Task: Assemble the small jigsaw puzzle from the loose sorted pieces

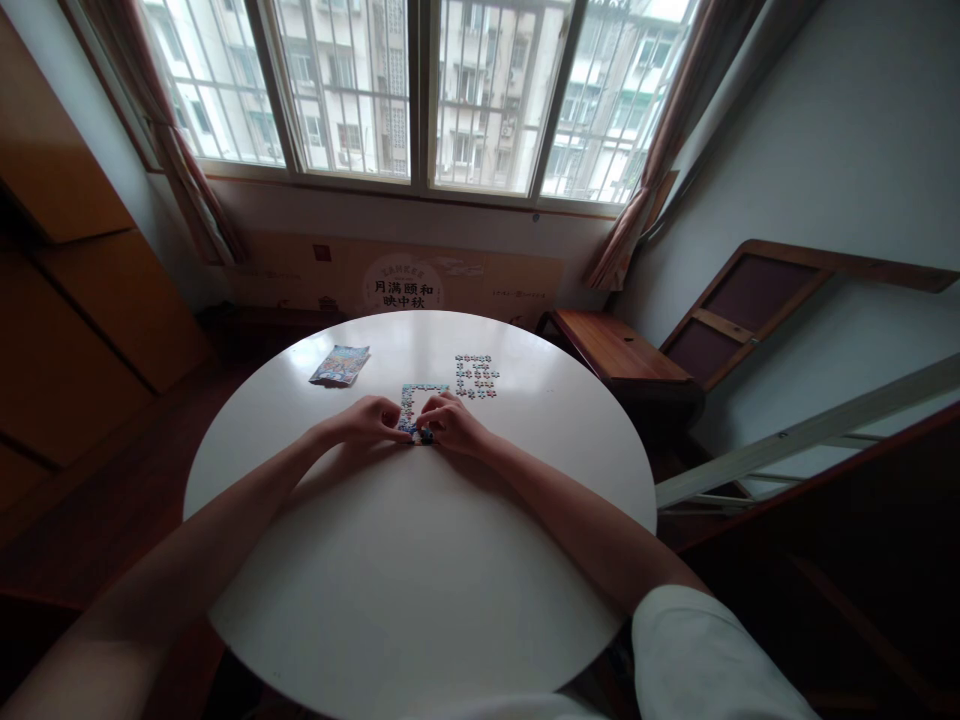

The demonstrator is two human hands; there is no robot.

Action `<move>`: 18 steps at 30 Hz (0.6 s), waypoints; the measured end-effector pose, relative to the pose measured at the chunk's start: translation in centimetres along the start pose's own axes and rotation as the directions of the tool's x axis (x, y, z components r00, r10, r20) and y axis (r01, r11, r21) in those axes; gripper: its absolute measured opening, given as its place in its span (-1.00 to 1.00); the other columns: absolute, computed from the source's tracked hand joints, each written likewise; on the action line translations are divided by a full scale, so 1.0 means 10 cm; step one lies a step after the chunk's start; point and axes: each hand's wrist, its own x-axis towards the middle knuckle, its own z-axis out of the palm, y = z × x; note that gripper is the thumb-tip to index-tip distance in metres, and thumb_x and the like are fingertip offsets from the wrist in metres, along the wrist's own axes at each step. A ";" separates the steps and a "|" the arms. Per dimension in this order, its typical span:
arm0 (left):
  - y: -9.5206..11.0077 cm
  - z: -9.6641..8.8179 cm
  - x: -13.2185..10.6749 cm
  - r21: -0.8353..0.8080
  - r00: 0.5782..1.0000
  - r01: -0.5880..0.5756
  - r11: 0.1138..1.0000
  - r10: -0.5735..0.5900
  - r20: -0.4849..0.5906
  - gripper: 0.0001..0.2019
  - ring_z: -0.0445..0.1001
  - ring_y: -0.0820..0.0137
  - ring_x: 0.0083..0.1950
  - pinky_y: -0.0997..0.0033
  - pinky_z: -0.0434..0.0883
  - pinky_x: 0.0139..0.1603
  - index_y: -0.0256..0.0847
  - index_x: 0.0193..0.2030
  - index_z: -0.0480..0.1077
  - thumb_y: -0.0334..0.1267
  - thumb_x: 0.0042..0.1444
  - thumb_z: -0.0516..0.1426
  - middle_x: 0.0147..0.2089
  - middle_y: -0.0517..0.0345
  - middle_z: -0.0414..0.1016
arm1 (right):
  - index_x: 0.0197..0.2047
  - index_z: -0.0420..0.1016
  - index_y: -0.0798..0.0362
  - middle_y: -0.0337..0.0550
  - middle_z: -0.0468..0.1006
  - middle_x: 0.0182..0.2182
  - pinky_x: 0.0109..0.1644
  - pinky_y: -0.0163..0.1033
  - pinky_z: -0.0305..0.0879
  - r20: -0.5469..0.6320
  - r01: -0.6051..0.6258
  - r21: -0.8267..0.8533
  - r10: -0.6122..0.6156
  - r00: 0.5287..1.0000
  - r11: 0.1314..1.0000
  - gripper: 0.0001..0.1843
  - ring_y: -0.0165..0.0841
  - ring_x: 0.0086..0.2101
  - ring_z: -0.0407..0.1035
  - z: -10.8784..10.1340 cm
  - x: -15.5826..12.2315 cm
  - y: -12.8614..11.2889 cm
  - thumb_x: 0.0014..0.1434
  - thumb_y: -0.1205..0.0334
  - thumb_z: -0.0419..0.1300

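A partly joined jigsaw puzzle [417, 396] lies near the middle of the round white table [420, 570]. My left hand [369, 419] rests at its left side, fingers curled and pinching at the puzzle's near edge. On the right, my right hand [452, 424] has its fingers bent and pinches a small dark puzzle piece [427, 436] at that same near edge. The two hands almost touch. Several loose puzzle pieces [475, 375] are laid out in rows just behind my right hand.
A small printed picture card [340, 365] lies at the table's far left. A wooden bench [619, 352] and a leaning wooden frame [757, 305] stand to the right. Wooden cabinets [82, 300] line the left wall. Barred windows [420, 90] fill the back.
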 end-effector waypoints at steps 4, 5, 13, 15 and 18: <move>-0.01 -0.02 0.01 -0.061 1.000 -0.010 0.998 0.012 0.018 -0.51 0.03 0.55 -0.53 0.52 -0.06 -0.54 -0.26 -0.63 0.17 0.13 -0.17 0.24 -0.62 0.32 0.08 | -0.36 0.62 -0.02 -0.16 0.50 -0.33 -0.08 -0.22 0.14 0.001 -0.006 -0.008 0.006 1.000 1.000 -0.68 -0.33 -0.25 0.24 0.00 0.00 0.00 0.04 0.57 0.15; 0.00 -0.03 0.01 -0.073 1.000 -0.013 0.997 0.014 0.020 -0.51 0.03 0.55 -0.53 0.52 -0.05 -0.54 -0.26 -0.63 0.17 0.12 -0.16 0.24 -0.62 0.32 0.08 | -0.36 0.62 -0.02 -0.16 0.50 -0.33 -0.08 -0.22 0.14 0.001 -0.008 -0.009 0.008 1.000 1.000 -0.69 -0.33 -0.25 0.24 0.00 0.00 0.00 0.05 0.56 0.15; 0.09 -0.12 -0.03 -0.152 0.997 -0.020 0.988 0.030 0.067 -0.53 0.01 0.57 -0.55 0.53 -0.05 -0.56 -0.25 -0.64 0.14 0.06 -0.18 0.26 -0.62 0.33 0.06 | -0.37 0.62 -0.01 -0.17 0.51 -0.34 -0.10 -0.23 0.15 -0.015 0.011 -0.008 -0.011 1.000 1.000 -0.70 -0.34 -0.27 0.24 0.00 0.00 -0.01 0.03 0.56 0.16; 0.10 -0.13 -0.03 -0.156 0.997 -0.018 0.988 0.029 0.065 -0.54 0.01 0.57 -0.55 0.53 -0.05 -0.56 -0.25 -0.64 0.14 0.05 -0.18 0.26 -0.62 0.33 0.06 | -0.37 0.62 -0.01 -0.18 0.51 -0.34 -0.09 -0.23 0.15 -0.024 0.014 -0.004 -0.014 1.000 1.000 -0.70 -0.34 -0.27 0.25 0.00 0.00 -0.01 0.03 0.56 0.16; 0.10 -0.14 -0.03 -0.154 0.997 -0.011 0.988 0.022 0.070 -0.55 0.01 0.57 -0.55 0.54 -0.05 -0.56 -0.25 -0.63 0.14 0.03 -0.17 0.26 -0.61 0.33 0.06 | -0.37 0.62 -0.01 -0.18 0.51 -0.34 -0.09 -0.23 0.15 -0.030 0.020 0.001 -0.020 0.999 1.000 -0.71 -0.34 -0.27 0.25 0.00 0.00 0.00 0.03 0.55 0.16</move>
